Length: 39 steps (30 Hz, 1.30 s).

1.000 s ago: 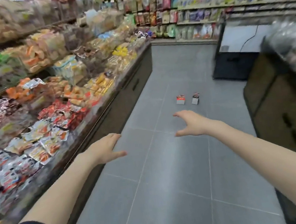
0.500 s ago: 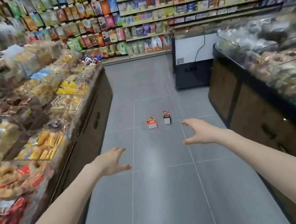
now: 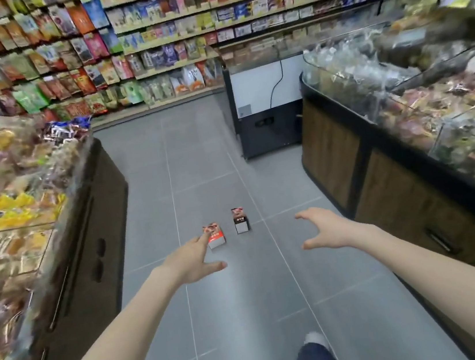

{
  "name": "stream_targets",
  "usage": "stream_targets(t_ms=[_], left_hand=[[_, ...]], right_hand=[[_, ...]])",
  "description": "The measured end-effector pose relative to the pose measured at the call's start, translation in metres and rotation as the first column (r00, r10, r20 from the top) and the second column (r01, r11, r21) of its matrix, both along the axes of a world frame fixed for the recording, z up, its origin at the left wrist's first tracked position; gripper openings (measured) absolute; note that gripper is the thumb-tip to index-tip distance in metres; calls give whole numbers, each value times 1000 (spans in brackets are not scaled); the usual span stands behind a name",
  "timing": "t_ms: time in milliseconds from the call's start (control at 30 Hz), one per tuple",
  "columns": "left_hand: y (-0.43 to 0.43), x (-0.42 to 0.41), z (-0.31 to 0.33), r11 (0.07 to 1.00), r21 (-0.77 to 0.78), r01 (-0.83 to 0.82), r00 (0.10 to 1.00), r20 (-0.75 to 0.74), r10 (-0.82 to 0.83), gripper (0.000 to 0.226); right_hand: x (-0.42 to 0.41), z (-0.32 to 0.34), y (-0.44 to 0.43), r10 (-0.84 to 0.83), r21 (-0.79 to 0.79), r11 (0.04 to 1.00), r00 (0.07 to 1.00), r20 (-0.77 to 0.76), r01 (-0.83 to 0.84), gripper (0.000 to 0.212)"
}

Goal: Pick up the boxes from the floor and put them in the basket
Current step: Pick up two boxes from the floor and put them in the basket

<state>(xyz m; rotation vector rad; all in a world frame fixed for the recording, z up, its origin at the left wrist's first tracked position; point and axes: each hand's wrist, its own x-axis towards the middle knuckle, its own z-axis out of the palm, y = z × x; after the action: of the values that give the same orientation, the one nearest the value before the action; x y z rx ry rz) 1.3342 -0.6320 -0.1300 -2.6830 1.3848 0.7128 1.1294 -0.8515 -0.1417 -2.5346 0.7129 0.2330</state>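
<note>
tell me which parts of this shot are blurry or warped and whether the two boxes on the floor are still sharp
Head view: the snack display on the left and the glass-fronted counter on the right smear with motion blur toward the edges; wide-angle distortion bends the back shelves. The two boxes, the left hand and the right hand stay fairly sharp; lighting is even, no hard glare.

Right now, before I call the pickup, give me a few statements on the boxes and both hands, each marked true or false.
1. Two boxes stand on the floor: a red box and a black box. True.
2. The right hand holds the black box. False: it is open and empty.
3. The left hand is open. True.
4. A basket sits beside the boxes. False: no basket is in view.
5. The boxes touch. False: floor shows between them.
</note>
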Motion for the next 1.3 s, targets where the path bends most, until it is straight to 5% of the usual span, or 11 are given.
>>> stream_targets(t_ms=[533, 933, 1133, 1300], left_hand=[[-212, 234, -46, 942, 53, -332, 936, -105, 335, 93], [-362, 430, -136, 953, 169, -253, 934, -214, 286, 81], [-420, 497, -219, 928, 262, -265, 919, -222, 325, 76], [-466, 538, -350, 876, 321, -361, 878, -200, 435, 78]], right_hand=[[280, -23, -255, 106, 112, 989, 993, -50, -100, 72], [489, -97, -370, 64, 189, 982, 979, -192, -28, 69], [555, -165, -411, 106, 242, 969, 961, -255, -43, 68], [610, -267, -461, 193, 257, 959, 945, -265, -123, 70]])
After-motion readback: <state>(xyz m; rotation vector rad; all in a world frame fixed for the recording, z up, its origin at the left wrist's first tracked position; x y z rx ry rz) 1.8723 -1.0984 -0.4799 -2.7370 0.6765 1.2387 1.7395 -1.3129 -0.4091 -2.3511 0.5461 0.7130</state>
